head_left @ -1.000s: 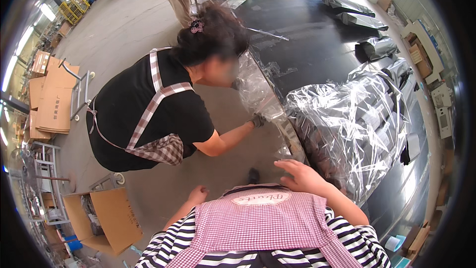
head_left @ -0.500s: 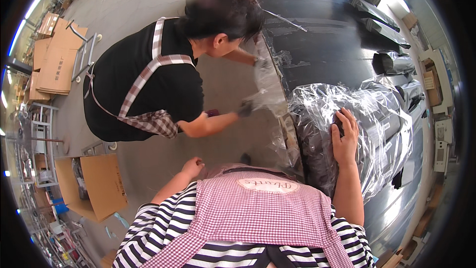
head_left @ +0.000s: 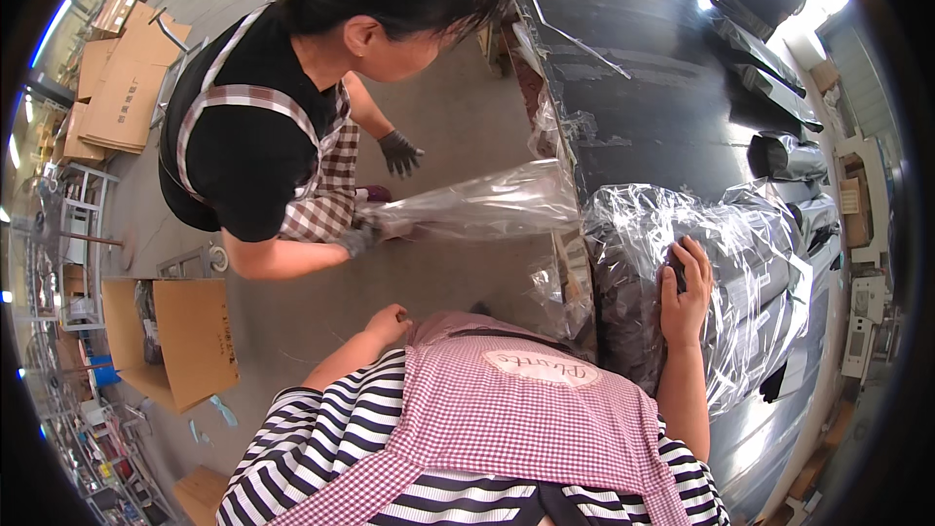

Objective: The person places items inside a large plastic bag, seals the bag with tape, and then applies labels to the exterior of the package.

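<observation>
bearing a bundle (head_left: 745,302) — black table (head_left: 648,107) above grey floor (head_left: 467,278).

the shirt (head_left: 467,497) is striped black and white; its sleeves (head_left: 310,411) are elbow-length. over it fits a pink-and-white checked apron (head_left: 516,429) with matching straps (head_left: 355,490) and a pale, lettered oval patch (head_left: 542,368).

One plastic-wrapped bundle (head_left: 745,302) lies at three o'clock, one open box (head_left: 198,343) at eight. Two grey gloves (head_left: 399,153) show toward ten.
</observation>
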The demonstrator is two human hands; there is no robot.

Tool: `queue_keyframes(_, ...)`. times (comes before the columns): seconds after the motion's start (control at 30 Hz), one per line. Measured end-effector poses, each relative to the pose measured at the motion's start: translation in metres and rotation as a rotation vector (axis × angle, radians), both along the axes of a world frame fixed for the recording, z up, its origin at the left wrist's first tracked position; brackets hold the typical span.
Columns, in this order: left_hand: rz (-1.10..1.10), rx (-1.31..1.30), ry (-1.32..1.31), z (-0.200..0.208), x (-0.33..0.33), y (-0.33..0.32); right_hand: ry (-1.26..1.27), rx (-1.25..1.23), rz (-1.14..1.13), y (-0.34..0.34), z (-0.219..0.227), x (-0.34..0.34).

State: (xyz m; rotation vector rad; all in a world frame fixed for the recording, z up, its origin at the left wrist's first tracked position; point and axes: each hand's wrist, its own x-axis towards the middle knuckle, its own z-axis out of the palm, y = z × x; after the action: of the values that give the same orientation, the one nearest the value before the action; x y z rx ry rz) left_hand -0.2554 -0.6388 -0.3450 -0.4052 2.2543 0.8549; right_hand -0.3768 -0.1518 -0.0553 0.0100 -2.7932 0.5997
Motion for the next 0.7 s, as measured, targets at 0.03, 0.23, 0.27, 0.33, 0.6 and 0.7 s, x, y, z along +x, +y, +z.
queue_keyframes(0.03,0.001,-0.005,-0.009,0.0,0.001,0.0,0.0,0.003,0.0,0.0,0.0,0.0)
queue_keyframes(0.23,0.079,0.032,-0.132,0.026,-0.015,0.0,0.009,0.012,-0.007,-0.004,-0.002,0.001)
queue_keyframes(0.27,0.002,0.031,-0.073,0.029,-0.023,0.003,0.017,0.021,-0.008,-0.005,-0.003,-0.001)
queue_keyframes(0.33,-0.156,0.038,0.033,0.029,-0.039,0.02,0.019,0.05,-0.013,-0.004,-0.005,0.0)
queue_keyframes(0.6,-0.504,0.166,-0.057,0.043,-0.204,0.196,0.028,0.053,0.018,0.001,-0.014,0.003)
queue_keyframes(0.7,-0.474,0.147,0.033,0.04,-0.221,0.212,0.022,0.093,0.036,-0.004,-0.01,0.002)
